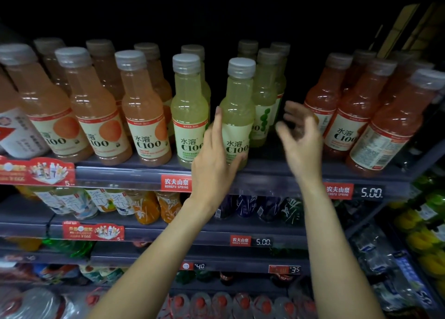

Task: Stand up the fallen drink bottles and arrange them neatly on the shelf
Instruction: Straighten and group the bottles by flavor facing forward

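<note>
A pale green C100 bottle [237, 116] stands upright at the front of the top shelf [125, 172]. My left hand [214, 159] is wrapped around its lower label, thumb at the right, forefinger up its left side. A second green bottle [189, 111] stands just to its left, and more green ones [265, 97] stand behind. My right hand [301, 135] hovers open and blurred in the dark gap to the right of the green bottles, holding nothing. Orange bottles [142, 111] fill the left side, red ones [351, 116] the right.
The shelf edge carries red brand tags [177, 182] and a 5.00 price tag [370, 193]. Lower shelves hold tea bottles [120, 203], dark bottles [260, 208], and water bottles with red caps [221, 304]. Yellow and green bottles [423, 224] fill a rack at the right.
</note>
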### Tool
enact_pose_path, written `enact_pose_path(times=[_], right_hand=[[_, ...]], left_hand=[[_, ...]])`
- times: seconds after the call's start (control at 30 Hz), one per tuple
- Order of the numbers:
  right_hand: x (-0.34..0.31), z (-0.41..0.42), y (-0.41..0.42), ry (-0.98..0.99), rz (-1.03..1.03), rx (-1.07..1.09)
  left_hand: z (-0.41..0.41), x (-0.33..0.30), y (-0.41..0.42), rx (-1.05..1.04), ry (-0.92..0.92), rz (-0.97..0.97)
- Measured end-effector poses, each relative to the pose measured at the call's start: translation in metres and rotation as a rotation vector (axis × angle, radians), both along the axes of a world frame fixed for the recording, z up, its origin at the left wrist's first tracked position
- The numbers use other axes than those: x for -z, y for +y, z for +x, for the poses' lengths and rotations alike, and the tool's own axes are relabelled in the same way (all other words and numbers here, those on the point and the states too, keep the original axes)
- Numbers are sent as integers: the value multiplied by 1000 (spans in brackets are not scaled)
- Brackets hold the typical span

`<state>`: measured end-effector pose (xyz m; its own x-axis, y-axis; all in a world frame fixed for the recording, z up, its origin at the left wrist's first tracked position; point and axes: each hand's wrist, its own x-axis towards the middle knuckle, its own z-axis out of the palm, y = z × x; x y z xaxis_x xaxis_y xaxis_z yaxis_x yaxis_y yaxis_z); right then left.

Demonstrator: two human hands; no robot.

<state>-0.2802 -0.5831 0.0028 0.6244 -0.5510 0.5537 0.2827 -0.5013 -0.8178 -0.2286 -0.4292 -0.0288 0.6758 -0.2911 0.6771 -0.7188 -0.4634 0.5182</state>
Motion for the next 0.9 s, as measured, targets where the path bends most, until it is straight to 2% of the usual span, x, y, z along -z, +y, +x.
enact_pose_path(times=[0.07, 0.2, 0.33, 0.4, 0.5, 0.6, 0.67, 0.83, 0.9], right_hand=[[-11, 7, -17, 29, -32, 47], [-22, 37, -22, 222, -99, 63], [-30, 61, -22, 373, -358, 295], [-33, 67, -21, 409, -402, 329], [-33, 67, -24, 340, -345, 206], [-35, 56, -37, 296, -142, -129], [-36, 51, -42, 291, -68, -266], [-39, 56, -27, 219, -128, -109], [-41, 61, -24, 240, -112, -132]], left_hand=[[0, 0, 0, -5, -7, 4], [1, 0, 1, -7, -7, 14], [1, 0, 1, -7, -16, 22], [1, 0, 1, -8, -16, 27], [1, -1, 2, -5, -13, 25], [1, -1, 1, -7, -8, 18], [1, -1, 2, -7, -5, 19], [1, -1, 2, -6, 2, 25], [1, -1, 2, -7, 0, 27]])
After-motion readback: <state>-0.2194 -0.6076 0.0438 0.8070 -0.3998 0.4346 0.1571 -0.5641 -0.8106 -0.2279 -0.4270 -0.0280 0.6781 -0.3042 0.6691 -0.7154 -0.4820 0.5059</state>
